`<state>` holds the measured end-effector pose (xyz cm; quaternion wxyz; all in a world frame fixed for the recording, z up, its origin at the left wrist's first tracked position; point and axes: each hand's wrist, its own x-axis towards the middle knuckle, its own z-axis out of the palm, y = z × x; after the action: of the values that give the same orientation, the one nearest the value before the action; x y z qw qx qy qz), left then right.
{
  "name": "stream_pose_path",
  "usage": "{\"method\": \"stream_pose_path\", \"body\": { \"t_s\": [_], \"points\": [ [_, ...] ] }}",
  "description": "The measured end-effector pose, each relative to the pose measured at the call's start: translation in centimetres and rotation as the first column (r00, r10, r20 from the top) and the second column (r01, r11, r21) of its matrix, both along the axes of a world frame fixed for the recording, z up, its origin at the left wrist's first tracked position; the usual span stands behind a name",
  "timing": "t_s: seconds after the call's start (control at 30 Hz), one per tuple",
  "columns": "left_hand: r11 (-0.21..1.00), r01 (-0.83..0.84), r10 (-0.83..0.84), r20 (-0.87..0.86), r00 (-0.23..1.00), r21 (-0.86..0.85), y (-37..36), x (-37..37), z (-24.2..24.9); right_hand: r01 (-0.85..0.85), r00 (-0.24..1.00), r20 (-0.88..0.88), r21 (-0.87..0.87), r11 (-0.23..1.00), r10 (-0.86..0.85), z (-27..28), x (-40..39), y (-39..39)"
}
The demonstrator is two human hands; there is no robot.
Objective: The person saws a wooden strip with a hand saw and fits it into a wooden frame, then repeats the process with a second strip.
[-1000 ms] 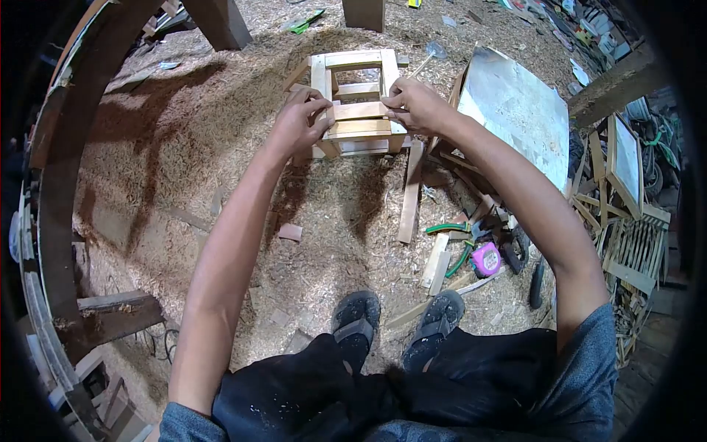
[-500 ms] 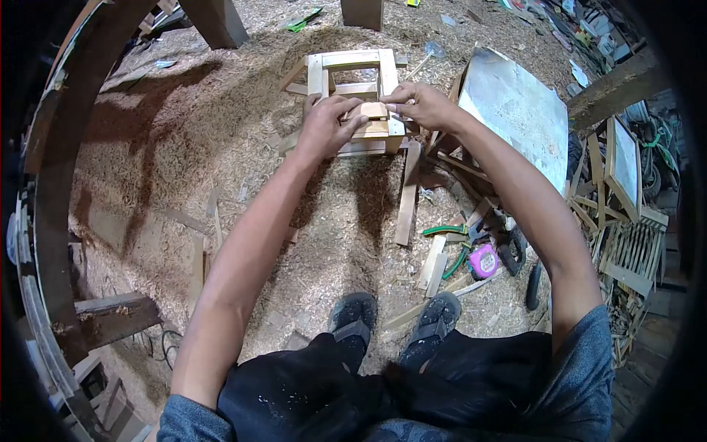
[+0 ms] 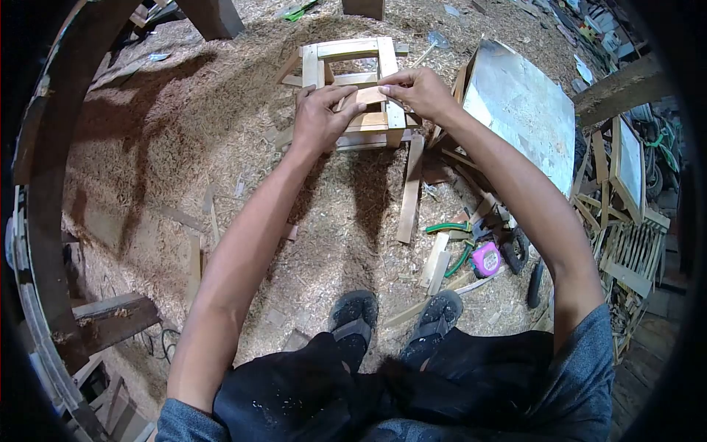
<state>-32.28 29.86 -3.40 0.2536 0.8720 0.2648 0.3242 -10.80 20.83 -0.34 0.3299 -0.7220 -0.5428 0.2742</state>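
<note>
A small wooden slat [image 3: 367, 96] lies across the upper side of a pale wooden frame [image 3: 387, 66], between my two hands. My left hand [image 3: 321, 118] is closed on the slat's left end, thumb along its near edge. At the slat's right end, my right hand [image 3: 418, 93] pinches it between thumb and fingers. The frame has an open middle and rests above the shavings-covered ground. One crosspiece [image 3: 366, 122] of the frame shows just below the slat.
A whitish board [image 3: 521, 114] leans to the right of the frame. Nearer lie a long strip [image 3: 410, 190], a pink tape measure [image 3: 485, 259], a green-handled tool [image 3: 448, 228] and wood scraps. Dark posts stand at the left [image 3: 51, 221] and top [image 3: 211, 18]. My feet are below.
The slat has tilted, its right end now higher, and sits slightly farther from the near crosspiece. Both hands have shifted slightly with it.
</note>
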Motion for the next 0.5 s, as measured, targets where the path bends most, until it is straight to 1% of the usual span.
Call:
{"method": "stream_pose_path", "body": {
  "t_s": [0.13, 0.23, 0.33, 0.43, 0.5],
  "points": [
    [0.999, -0.043, 0.042, 0.050, 0.998, 0.019, -0.3, 0.4, 0.0, 0.016, 0.994, 0.101, 0.124, 0.992, -0.029, 0.1, -0.3, 0.4],
    [0.989, -0.084, 0.090, 0.046, 0.995, -0.125, -0.2, 0.7, -0.4, 0.029, 0.992, 0.115, 0.119, 0.992, -0.043, -0.1, -0.3, 0.9],
    [0.991, -0.114, 0.118, 0.044, 0.992, -0.068, -0.1, 0.8, -0.7, -0.029, 0.975, 0.223, 0.117, 0.993, 0.002, -0.4, 0.0, 1.5],
    [0.998, -0.058, 0.059, 0.052, 0.997, -0.016, 0.1, 0.2, -0.3, -0.130, 0.976, 0.179, 0.006, 0.992, 0.127, 0.6, 0.6, 1.8],
    [0.999, -0.047, 0.046, 0.028, 0.999, 0.021, 0.1, -0.2, -0.1, -0.254, 0.876, 0.450, 0.122, 0.959, 0.175, 1.0, 1.2, 1.4]
  ]
}}
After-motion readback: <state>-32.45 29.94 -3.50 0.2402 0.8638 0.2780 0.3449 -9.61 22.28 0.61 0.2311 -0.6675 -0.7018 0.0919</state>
